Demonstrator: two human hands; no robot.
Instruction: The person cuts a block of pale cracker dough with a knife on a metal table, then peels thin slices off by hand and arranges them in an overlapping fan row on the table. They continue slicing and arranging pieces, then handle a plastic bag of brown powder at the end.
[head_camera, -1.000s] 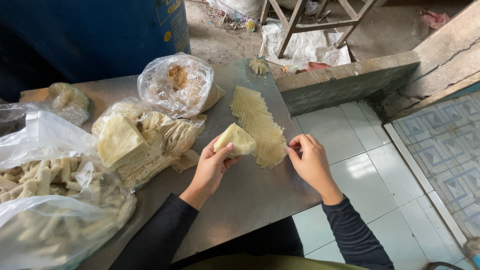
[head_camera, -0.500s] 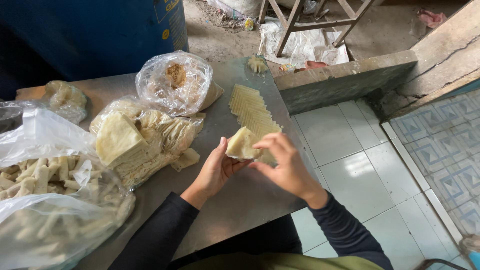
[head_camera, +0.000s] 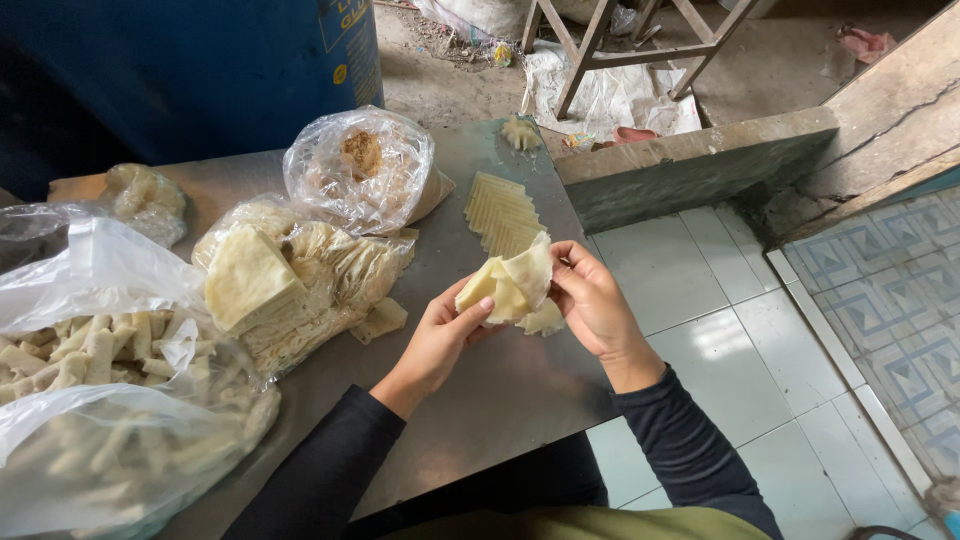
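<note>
A makeshift food-prep spot: metal table (head_camera: 480, 400), bagged dough wrappers (head_camera: 290, 285), blue drum (head_camera: 200, 70), dirt floor (head_camera: 450, 80).

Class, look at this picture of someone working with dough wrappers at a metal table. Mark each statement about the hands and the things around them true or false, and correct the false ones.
1. Both hands hold the same wrapper. True: the left hand and right hand both pinch it.
2. The wrapper lies flat on the table. False: it is lifted above it.
3. A row of wrappers lies on the table beyond the hands. True.
4. The wrapper stack sits in a metal bowl. False: it sits in an open plastic bag.
5. The person wears short sleeves. False: the sleeves are long and dark.
</note>
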